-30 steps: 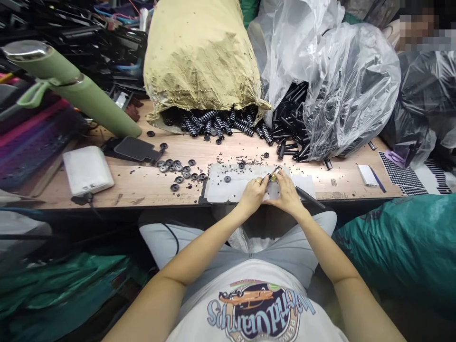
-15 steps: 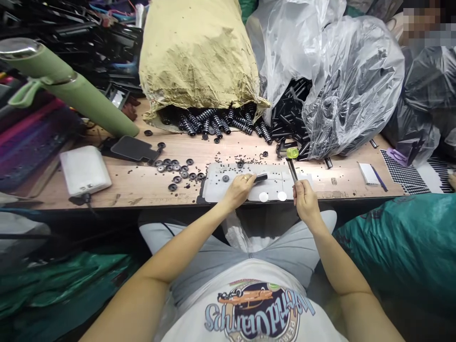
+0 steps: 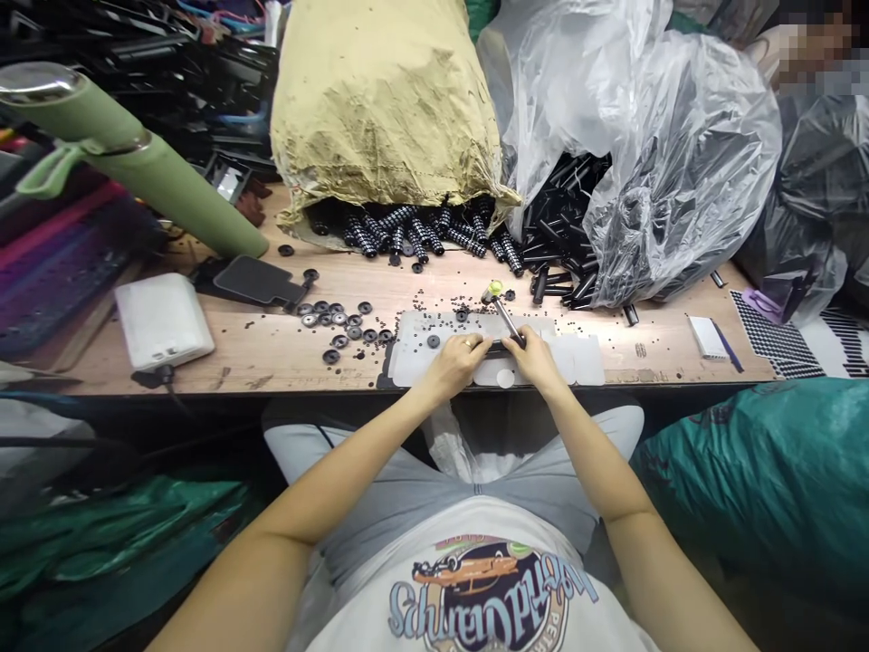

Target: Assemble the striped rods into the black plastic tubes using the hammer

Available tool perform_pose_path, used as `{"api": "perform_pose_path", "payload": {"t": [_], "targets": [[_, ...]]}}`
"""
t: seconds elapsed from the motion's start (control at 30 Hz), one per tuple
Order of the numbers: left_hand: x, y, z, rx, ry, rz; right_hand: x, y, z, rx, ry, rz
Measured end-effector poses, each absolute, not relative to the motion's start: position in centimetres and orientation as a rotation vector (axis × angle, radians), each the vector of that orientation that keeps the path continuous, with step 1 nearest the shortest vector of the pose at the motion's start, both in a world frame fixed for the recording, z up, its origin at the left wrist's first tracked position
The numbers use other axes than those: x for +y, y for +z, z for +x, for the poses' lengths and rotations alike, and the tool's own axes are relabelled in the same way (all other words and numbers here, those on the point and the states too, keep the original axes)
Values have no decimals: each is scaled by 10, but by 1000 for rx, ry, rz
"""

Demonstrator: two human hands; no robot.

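Note:
Low over a pale plastic sheet [image 3: 407,364] at the bench edge, my left hand [image 3: 460,362] is closed around one end of a short black tube [image 3: 494,349]. My right hand [image 3: 534,356] grips a small hammer [image 3: 506,317] by its handle, the yellow-green head pointing up and left. The fingers of that hand are also at the tube's right end; whether they pinch it I cannot tell. A white disc [image 3: 506,378] lies on the sheet just below the tube. Near my left hand sits a black round cap [image 3: 434,341], with tiny dark bits scattered behind it.
Several black caps [image 3: 338,319] lie to the left. A yellow sack [image 3: 386,109] spills ridged black rollers [image 3: 421,234], and a clear plastic bag [image 3: 685,172] spills black tubes [image 3: 563,235]. A green flask [image 3: 183,199], white box [image 3: 164,321] and notepad [image 3: 707,337] stand around the bench.
My right hand has moved left with the hammer, from beside the sheet to the tube's right end. The hammer now tilts left. My left hand stays with the tube.

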State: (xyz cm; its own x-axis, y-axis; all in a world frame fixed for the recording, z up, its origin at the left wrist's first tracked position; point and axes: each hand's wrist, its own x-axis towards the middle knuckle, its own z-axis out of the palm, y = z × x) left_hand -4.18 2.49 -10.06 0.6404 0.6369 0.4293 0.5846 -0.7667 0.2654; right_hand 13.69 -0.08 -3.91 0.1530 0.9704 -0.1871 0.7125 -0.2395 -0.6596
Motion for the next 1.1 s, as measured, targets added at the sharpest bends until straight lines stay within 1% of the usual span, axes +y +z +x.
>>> {"api": "perform_pose_path", "payload": {"t": [0.17,0.43,0.67,0.77,0.93,1.03,1.1], "targets": [[21,-103,-57,1114,816,2645,2,-41,141,-1630,854,-1985],[24,-103,-66,972,828,2664,5,-40,143,-1643,907,-1989],[10,-91,-34,1119,664,2754,13,-40,135,-1722,715,-2102],[6,-92,-24,1176,649,2753,-8,-29,144,-1711,645,-2088],[8,-93,-28,1113,661,2804,-67,-25,167,-1681,360,-2168],[6,-88,-25,1133,584,2788,-83,-28,172,-1818,451,-2356],[1,-84,-16,1225,505,2771,-86,-21,170,-1829,473,-2362]]}}
